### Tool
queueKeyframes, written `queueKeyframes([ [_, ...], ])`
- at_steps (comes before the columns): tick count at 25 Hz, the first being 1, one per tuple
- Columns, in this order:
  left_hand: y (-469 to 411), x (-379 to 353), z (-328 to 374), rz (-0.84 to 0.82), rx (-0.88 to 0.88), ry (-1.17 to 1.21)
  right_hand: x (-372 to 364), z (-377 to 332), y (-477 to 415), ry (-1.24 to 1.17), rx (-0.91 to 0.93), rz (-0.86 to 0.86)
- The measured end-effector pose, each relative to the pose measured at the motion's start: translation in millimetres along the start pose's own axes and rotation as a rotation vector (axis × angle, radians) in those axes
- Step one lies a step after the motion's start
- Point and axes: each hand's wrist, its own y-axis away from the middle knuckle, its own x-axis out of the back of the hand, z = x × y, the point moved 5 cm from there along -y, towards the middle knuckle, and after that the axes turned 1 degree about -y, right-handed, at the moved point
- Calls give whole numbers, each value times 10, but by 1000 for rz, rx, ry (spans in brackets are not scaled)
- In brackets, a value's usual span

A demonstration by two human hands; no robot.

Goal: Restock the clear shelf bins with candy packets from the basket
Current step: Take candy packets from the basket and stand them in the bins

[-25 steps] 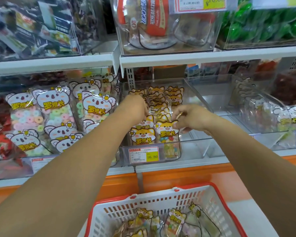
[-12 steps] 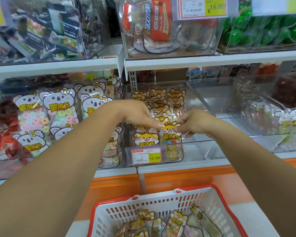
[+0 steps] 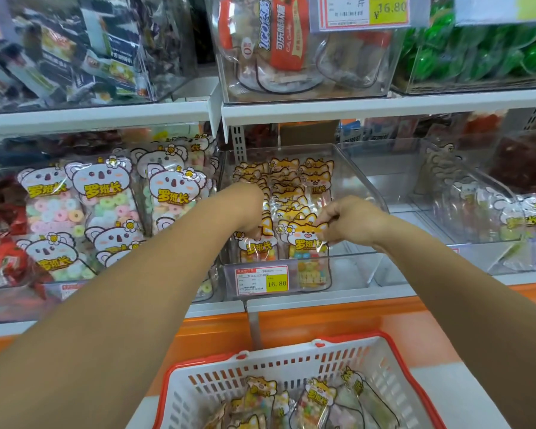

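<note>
Head camera: Both arms reach over a white shopping basket (image 3: 294, 360) with a red rim into the middle clear bin (image 3: 364, 184) on the lower shelf. The bin holds three rows of orange animal-face candy packets (image 3: 287, 181) standing upright, one behind the other, with bare floor along its right side. The right hand (image 3: 350, 221) pinches the top edge of the front right packet (image 3: 307, 243) between thumb and curled fingers; the packet stands against the bin's front wall. The left hand (image 3: 248, 212) bends down with its fingers on the head of the front left packet (image 3: 257, 247); whether they grip it cannot be told, as the back of the hand hides them. A yellow-and-white price tag (image 3: 262, 280) reading 16.80 sits on the bin's front. The basket, low in the frame, holds several more of the same packets (image 3: 317, 399) lying loose. The bin to the left is packed with koala-face packets of pastel ring sweets (image 3: 104, 196); the right bin (image 3: 421, 168) holds only a few koala-face packets (image 3: 520, 215) at its far side. On the upper shelf (image 3: 353, 105), clear bins hold a red cola candy bag (image 3: 283, 35) and green wrapped sweets (image 3: 477, 54).
</note>
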Motion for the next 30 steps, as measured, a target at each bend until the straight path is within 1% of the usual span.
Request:
queueKeyframes([
  [2, -2, -16, 30, 0, 8, -40, -34, 24, 17, 27, -27, 0],
  [5, 32, -28, 54, -15, 3, -96, -67, 36, 23, -12, -27, -16],
  [7, 44, -32, 66, -9, -11, -99, -105, 35, 22, 85, 17, -30],
  [9, 69, -9, 65, 12, -22, -73, -132, 35, 24, 175, 43, -47],
  [11, 102, 37, 59, 15, -38, -27, -116, 39, 30, 127, 33, -57],
  [13, 163, 104, 57, 12, -54, 68, -90, 16, 52, 65, 30, -50],
  [16, 242, 171, 90, 14, -66, 140, -55, -44, 107, 99, 57, -42],
  [19, 349, 245, 152, 88, -80, 179, 49, -135, 206, 159, 138, 28],
  [21, 457, 317, 209, 154, -105, 228, 146, -201, 325, 140, 196, 139],
  [23, 634, 377, 263, 240, -132, 272, 253, -283, 528, 31, 255, 297],
  [24, 750, 390, 281, 298, -148, 310, 286, -323, 644, -82, 269, 337],
  [25, 871, 378, 290, 360, -173, 380, 296, -344, 763, -211, 261, 339],
  [26, 1017, 335, 306, 401, -197, 472, 274, -347, 875, -322, 233, 292],
  [27, 1156, 237, 316, 416, -227, 580, 198, -317, 974, -391, 188, 199],
  [28, 1269, 85, 313, 385, -248, 692, 78, -266, 1065, -406, 133, 86],
  [29, 1342, -119, 316, 312, -262, 789, -70, -172, 1122, -381, 74, -40],
  [30, 1414, -367, 345, 198, -270, 857, -244, -32, 1171, -329, 5, -152],
])
